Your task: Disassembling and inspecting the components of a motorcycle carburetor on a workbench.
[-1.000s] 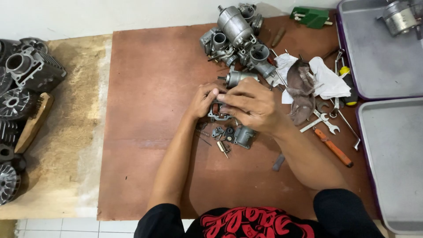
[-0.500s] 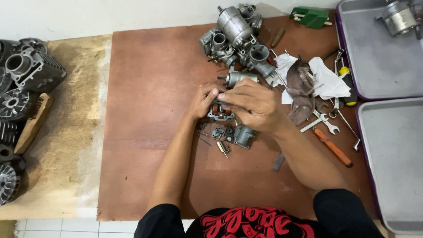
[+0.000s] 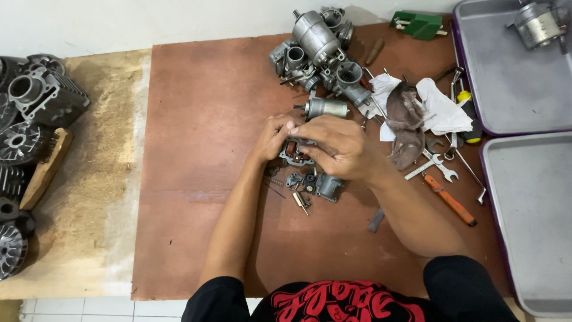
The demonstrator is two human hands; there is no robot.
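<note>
Two bare hands meet over the middle of the brown board, and almost nothing has shifted since the earlier frames: the arms lie along the same lines and the parts around them keep their places. The left hand curls its fingers onto the left edge of a small flat metal carburetor part, and the right hand covers that part from the right and above, fingers bent down over it. Both hands are closed on the same piece, holding it just above the board; how tightly the right fingers pinch cannot be told, since the hand hides them. The only change is slight: the right hand's knuckles sit a touch further over the part than half a second ago.

Just near of the hands lies a scatter of small loose pieces, with a grey float bowl at its right end. Just far of the hands lies a small metal cylinder, and farther still a cluster of carburetor bodies. To the right lie crumpled rags, spanners and an orange-handled screwdriver. Two grey trays stand at the right edge; engine castings sit far off to the left.
</note>
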